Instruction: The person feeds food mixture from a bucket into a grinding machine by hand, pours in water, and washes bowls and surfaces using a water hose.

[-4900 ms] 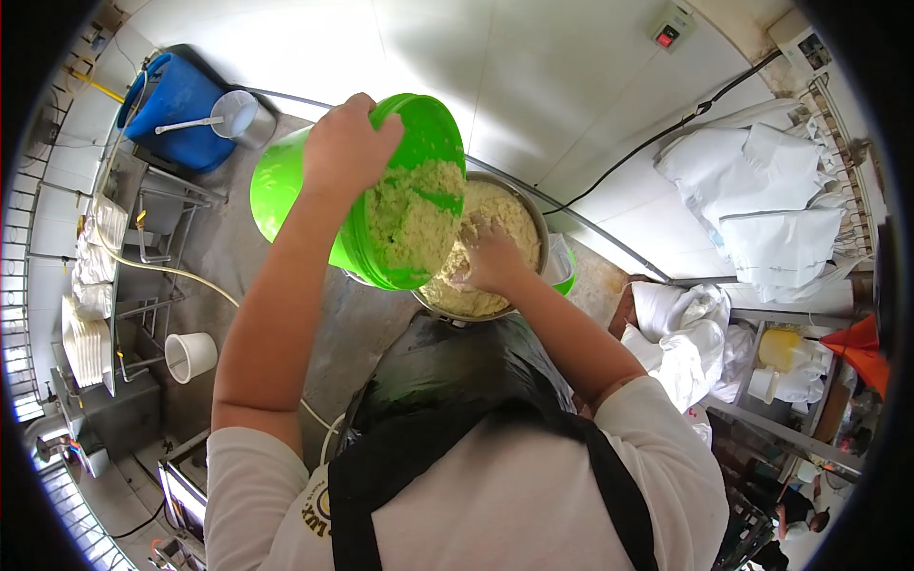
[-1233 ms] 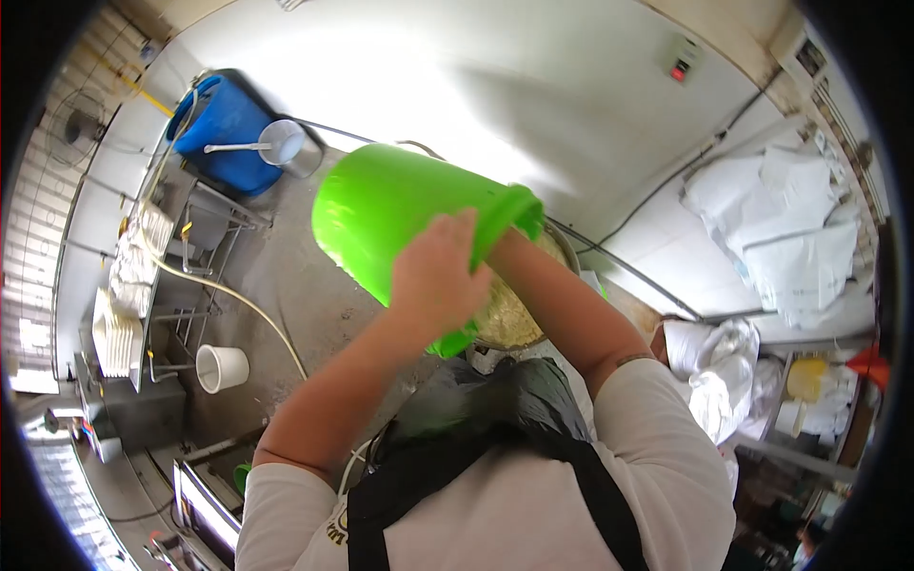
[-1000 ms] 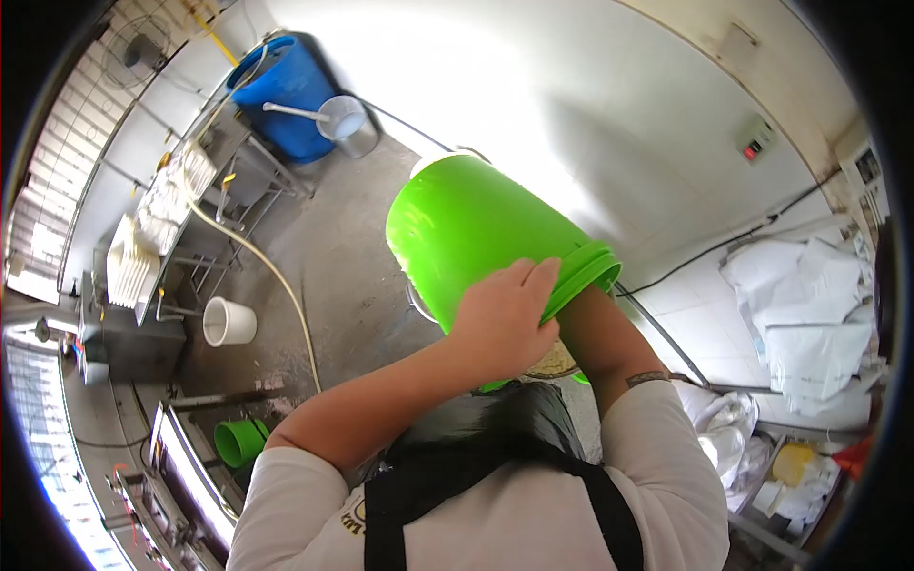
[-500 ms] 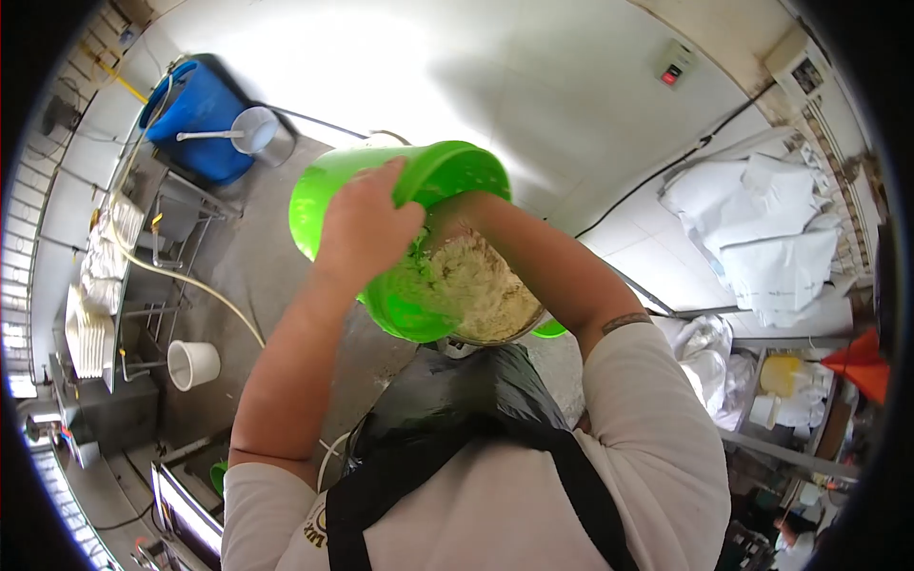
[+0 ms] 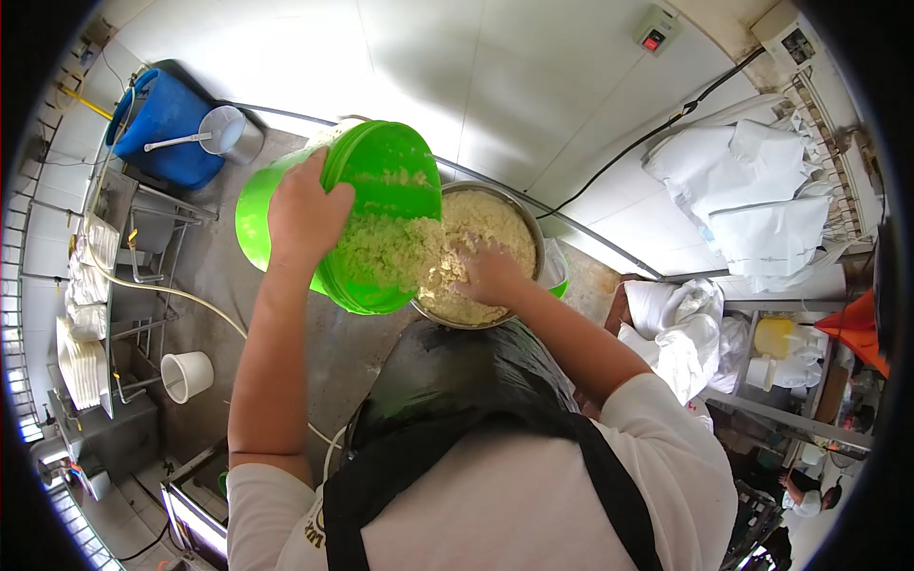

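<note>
A large green bucket (image 5: 271, 214) is tipped on its side, its mouth toward the right. My left hand (image 5: 309, 209) is closed on the bucket's upper rim. Pale, crumbly mixture (image 5: 381, 249) lies along the bucket's lower inside wall and reaches its mouth. Just right of it, a round metal bowl (image 5: 536, 224) is filled with the same crumbly stuff. My right hand (image 5: 493, 274) is over the bowl, its fingers apart and in the crumbs, with the tips partly hidden.
A blue barrel (image 5: 171, 128) and a metal pail (image 5: 233, 135) with a handled tool stand at upper left. A white bucket (image 5: 188, 376) sits on the floor. White sacks (image 5: 681, 328) lie at right. A hose (image 5: 181, 295) crosses the left floor.
The green bucket has moved left with my left hand, uncovering more of the bowl. My right hand has come out of the bucket to the mixture at the bowl.
</note>
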Motion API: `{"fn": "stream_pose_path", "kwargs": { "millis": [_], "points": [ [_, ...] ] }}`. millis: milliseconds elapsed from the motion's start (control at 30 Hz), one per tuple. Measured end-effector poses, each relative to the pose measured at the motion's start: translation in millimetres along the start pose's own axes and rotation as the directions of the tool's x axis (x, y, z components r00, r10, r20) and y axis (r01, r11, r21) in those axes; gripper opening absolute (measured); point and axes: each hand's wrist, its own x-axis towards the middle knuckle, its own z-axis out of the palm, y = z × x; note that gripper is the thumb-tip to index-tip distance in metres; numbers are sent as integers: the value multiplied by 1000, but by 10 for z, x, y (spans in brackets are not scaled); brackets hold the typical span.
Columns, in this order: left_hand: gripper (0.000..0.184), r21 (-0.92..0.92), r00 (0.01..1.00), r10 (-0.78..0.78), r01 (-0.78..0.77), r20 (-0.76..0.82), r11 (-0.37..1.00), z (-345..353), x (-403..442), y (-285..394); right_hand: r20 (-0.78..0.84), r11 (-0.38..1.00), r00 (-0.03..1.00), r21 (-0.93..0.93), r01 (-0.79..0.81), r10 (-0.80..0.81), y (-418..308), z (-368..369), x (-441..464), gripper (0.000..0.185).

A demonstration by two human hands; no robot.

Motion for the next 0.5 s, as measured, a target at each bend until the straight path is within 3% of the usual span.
{"fn": "stream_pose_path", "kwargs": {
  "millis": [133, 233, 300, 433, 500],
  "points": [
    [60, 16, 997, 52, -52, -63, 999, 41, -22, 30, -81, 997, 997, -77, -22, 16, -41, 246, 153, 79],
    [60, 6, 998, 42, -42, -44, 999, 32, -47, 97, 34, 996, 995, -25, -91, 92, 56, 308, 399, 66],
    [61, 3, 998, 43, -42, -39, 999, 43, -53, 132, 213, 989, 968, 37, -142, 131, 198, 454, 624, 49],
    [60, 19, 995, 66, -65, -71, 998, 72, -91, 210, 112, 992, 990, 77, -100, 91, 302, 626, 781, 40],
    [59, 18, 994, 83, -82, -76, 996, 103, -110, 205, 297, 973, 942, 119, -197, 155, 318, 621, 862, 42]
  ]
}}
